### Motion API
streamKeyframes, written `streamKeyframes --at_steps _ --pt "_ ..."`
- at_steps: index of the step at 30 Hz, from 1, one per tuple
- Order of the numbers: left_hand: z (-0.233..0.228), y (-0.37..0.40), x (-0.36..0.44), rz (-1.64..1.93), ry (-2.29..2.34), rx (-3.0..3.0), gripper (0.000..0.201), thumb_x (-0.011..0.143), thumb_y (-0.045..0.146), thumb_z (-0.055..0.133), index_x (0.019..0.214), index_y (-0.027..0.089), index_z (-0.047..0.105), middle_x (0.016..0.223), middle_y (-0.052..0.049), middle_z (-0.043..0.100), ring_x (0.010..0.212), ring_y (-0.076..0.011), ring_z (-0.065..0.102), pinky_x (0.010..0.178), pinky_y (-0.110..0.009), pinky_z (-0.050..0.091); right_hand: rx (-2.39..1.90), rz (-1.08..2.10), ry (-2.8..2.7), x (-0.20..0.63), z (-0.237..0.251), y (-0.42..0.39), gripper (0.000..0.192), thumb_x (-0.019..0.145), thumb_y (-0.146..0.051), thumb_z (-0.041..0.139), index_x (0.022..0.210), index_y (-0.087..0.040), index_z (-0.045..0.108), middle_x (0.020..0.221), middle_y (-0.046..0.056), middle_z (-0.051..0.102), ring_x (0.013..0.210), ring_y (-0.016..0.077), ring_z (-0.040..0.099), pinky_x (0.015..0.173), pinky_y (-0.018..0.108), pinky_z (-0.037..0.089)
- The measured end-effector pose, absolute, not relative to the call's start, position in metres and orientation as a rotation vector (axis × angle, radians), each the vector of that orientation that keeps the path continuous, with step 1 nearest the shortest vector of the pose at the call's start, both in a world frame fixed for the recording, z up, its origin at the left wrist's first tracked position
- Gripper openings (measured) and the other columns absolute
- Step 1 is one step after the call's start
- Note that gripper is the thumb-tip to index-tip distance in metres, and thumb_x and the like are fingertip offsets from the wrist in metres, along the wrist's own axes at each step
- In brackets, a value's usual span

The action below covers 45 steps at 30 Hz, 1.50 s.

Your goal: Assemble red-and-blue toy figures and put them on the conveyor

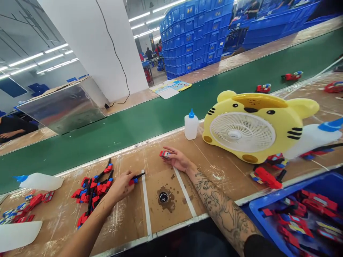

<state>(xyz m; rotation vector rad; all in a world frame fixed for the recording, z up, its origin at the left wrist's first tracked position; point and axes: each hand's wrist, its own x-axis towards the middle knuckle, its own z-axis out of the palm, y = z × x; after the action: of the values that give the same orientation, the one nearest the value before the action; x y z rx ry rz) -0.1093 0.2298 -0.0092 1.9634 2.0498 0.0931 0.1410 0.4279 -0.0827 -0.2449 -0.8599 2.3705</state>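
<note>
My left hand [121, 186] is closed around a small red and blue plastic piece with a black rod [138, 176] sticking out to the right. Beside that hand lies a pile of similar red, blue and black pieces [92, 189]. My right hand [179, 159] grips a small red, white and blue toy part [165, 154] between thumb and fingers, above the brown tabletop [160, 178]. Between my forearms, a small dark round cup [163, 197] sits among wet spots on the surface. White tape strips [146, 203] run on both sides of it.
A yellow animal-faced fan [246, 125] and a white squeeze bottle [191, 125] stand by the green conveyor belt [128, 126]. More bottles lie at left and right. A blue bin [257, 214] holds red toy parts at lower right. Blue crates [195, 35] are stacked behind.
</note>
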Motion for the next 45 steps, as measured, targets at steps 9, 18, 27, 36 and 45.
streamKeyframes --at_steps 9,18,27,36,45 --pt "0.044 0.204 -0.028 0.069 1.377 2.512 0.049 0.092 0.012 0.047 0.135 0.035 0.056 0.133 -0.009 0.057 0.125 -0.0244 0.052 0.103 -0.038 0.048 -0.209 2.336 -0.741 0.136 -0.085 0.44 0.041 0.063 -0.022 0.086 0.102 -0.017 0.072 0.097 0.004 0.073 0.084 0.0169 0.068 0.091 0.034 0.054" --pt "0.031 0.212 -0.017 -0.139 1.235 2.81 0.05 0.088 0.004 0.044 0.128 0.028 0.061 0.133 -0.012 0.055 0.12 -0.0278 0.052 0.094 -0.042 0.054 -0.26 2.321 -0.766 0.136 -0.085 0.441 0.047 0.06 -0.02 0.088 0.104 -0.02 0.072 0.098 0.002 0.071 0.082 0.0117 0.063 0.07 0.02 0.052" --pt "0.023 0.218 -0.01 -0.227 1.204 2.756 0.053 0.085 0.002 0.044 0.131 0.026 0.057 0.136 -0.013 0.05 0.117 -0.0292 0.049 0.092 -0.043 0.055 -0.215 2.308 -0.749 0.134 -0.088 0.44 0.049 0.059 -0.018 0.088 0.104 -0.02 0.067 0.099 0.002 0.07 0.087 0.0139 0.064 0.079 0.026 0.053" --pt "0.026 0.222 -0.005 -0.271 1.203 2.671 0.058 0.084 -0.001 0.043 0.134 0.026 0.054 0.138 -0.013 0.047 0.123 -0.0293 0.045 0.099 -0.044 0.052 -0.192 2.319 -0.756 0.134 -0.087 0.439 0.05 0.06 -0.017 0.089 0.103 -0.02 0.064 0.096 0.001 0.069 0.086 0.0139 0.066 0.082 0.028 0.053" --pt "0.021 0.216 -0.019 0.095 1.266 2.452 0.054 0.086 0.002 0.047 0.131 0.029 0.058 0.14 -0.012 0.05 0.124 -0.0268 0.048 0.102 -0.043 0.047 -0.215 2.276 -0.791 0.135 -0.088 0.44 0.047 0.06 -0.018 0.089 0.101 -0.02 0.065 0.096 0.001 0.07 0.085 0.0132 0.067 0.074 0.022 0.051"
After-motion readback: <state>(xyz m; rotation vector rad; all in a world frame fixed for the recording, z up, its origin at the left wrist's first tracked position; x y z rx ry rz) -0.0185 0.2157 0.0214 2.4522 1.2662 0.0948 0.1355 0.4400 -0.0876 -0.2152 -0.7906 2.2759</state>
